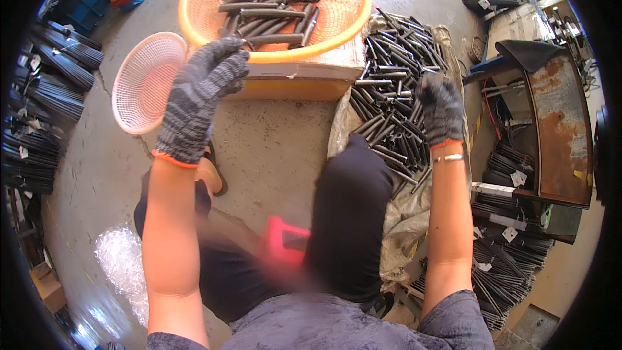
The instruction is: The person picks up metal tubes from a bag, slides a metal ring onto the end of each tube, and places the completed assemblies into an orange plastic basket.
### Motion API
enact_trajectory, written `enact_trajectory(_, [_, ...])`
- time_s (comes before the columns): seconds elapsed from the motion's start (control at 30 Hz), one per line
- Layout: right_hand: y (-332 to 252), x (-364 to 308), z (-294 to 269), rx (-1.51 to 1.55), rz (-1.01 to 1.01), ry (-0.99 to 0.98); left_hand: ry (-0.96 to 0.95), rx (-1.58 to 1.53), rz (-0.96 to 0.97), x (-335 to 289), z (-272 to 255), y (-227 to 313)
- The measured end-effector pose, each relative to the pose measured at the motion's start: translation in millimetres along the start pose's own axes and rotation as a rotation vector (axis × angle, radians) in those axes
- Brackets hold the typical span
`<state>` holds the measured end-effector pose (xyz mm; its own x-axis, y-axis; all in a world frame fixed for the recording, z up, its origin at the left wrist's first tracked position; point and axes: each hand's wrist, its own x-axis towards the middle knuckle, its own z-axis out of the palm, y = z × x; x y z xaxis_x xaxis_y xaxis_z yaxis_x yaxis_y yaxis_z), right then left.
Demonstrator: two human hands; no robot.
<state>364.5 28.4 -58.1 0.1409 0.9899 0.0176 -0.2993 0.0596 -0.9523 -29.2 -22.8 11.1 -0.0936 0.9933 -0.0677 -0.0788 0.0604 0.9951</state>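
Observation:
My left hand (202, 97), in a grey knitted glove with an orange cuff, is at the near left rim of an orange plastic basket (291, 56). Its fingers are curled together; what they may pinch is too small to name. Several short dark metal tubes (264, 14) lie in that basket. Over a large heap of similar tubes (392, 100) on the right is my right hand (443, 109), gloved alike. Its fingers are closed, and I cannot make out anything in them. The heap rests on a crumpled woven sheet (403, 233).
A cardboard box (291, 87) supports the orange basket. A smaller pink basket (148, 84) leans at its left. Bundled rods (55, 100) line the left side. A rusty metal panel (562, 129) and more rods (512, 266) are at right. Clear plastic wrap (122, 266) lies lower left.

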Motion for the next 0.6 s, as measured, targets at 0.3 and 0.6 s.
enact_trajectory(0.3, [218.4, -215.3, -341.1, -1.981, 0.737, 0.118, -0.159, 0.14, -0.124, 3.6, -6.0, -22.0])
enact_trajectory(0.6, [197.3, -215.6, -258.0, -1.927, 0.434, 0.19, -0.234, 0.26, -0.182, 9.8, 15.3, -29.3])
